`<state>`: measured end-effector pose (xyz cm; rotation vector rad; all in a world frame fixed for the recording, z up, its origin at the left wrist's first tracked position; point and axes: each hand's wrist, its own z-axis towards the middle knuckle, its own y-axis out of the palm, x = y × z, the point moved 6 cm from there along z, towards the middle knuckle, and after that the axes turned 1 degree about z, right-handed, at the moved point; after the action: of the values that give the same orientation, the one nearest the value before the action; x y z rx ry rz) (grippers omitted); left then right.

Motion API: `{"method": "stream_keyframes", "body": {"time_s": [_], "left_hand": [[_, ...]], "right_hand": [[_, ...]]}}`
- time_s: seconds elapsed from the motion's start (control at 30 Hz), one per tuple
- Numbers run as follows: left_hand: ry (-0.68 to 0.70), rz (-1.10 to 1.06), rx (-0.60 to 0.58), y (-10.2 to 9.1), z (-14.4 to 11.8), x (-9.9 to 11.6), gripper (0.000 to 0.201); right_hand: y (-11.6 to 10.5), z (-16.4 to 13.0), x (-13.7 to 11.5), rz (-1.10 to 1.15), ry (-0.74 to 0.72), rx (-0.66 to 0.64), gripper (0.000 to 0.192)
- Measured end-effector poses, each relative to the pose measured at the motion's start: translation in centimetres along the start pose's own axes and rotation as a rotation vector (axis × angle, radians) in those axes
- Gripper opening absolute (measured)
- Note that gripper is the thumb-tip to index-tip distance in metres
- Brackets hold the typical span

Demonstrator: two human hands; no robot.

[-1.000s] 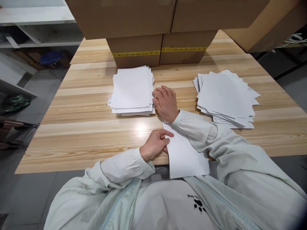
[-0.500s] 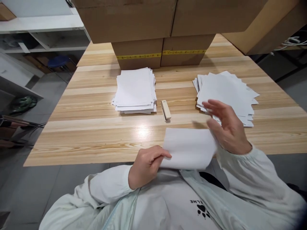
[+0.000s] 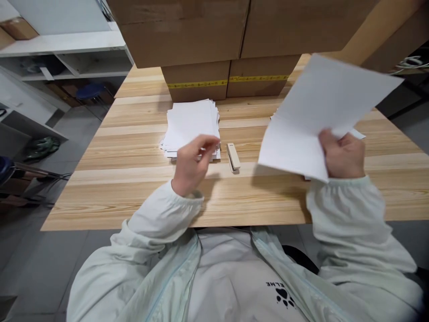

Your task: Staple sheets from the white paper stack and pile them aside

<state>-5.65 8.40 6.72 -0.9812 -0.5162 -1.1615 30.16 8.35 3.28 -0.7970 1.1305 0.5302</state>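
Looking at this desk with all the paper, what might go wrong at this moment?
The right hand pinches the lifted sheets only at one corner, so they might slip, bend or fan apart. They also hide most of the loose pile on the right, whose pages may be knocked further askew. The left hand hangs just above the edge of the neat stack, near the stapler, and might nudge either.

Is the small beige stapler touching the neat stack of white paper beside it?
Apart. Head view shows bare wood between small beige stapler and neat white paper stack.

Stapler [image 3: 233, 157] just right of paper stack [image 3: 191, 125]
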Motion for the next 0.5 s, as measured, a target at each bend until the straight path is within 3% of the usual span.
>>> {"method": "stream_keyframes", "body": {"time_s": [0.1,0.2,0.3,0.33,0.4,0.43,0.5], "left_hand": [[0.06,0.25,0.031,-1.1,2.6,-3.5,0.02],[0.003,0.394,-0.04,-1.0,3.6,-7.2,0.023],[-0.059,0.374,-0.117,-0.3,3.1,-9.3,0.031],[-0.067,0.359,-0.134,-0.2,2.9,-9.6,0.034],[-0.068,0.342,-0.162,0.1,2.5,-9.8,0.038],[-0.064,0.341,-0.172,0.2,2.4,-9.8,0.04],[-0.055,0.346,-0.183,0.2,2.4,-9.8,0.044]], "right_hand": [[-1.0,5.8,1.6,-0.119,0.072,0.087,0.027],[-1.4,8.3,3.4,-0.315,0.187,0.118,0.021],[-2.7,8.4,3.3,-0.596,0.243,0.266,0.049],[-3.3,8.0,2.2,-0.707,0.201,0.36,0.058],[-3.4,6.5,-1.1,-0.808,-0.035,0.454,0.061],[-2.8,5.5,-3.0,-0.762,-0.199,0.409,0.054],[-0.1,2.6,-6.7,-0.454,-0.5,0.121,0.037]]}}
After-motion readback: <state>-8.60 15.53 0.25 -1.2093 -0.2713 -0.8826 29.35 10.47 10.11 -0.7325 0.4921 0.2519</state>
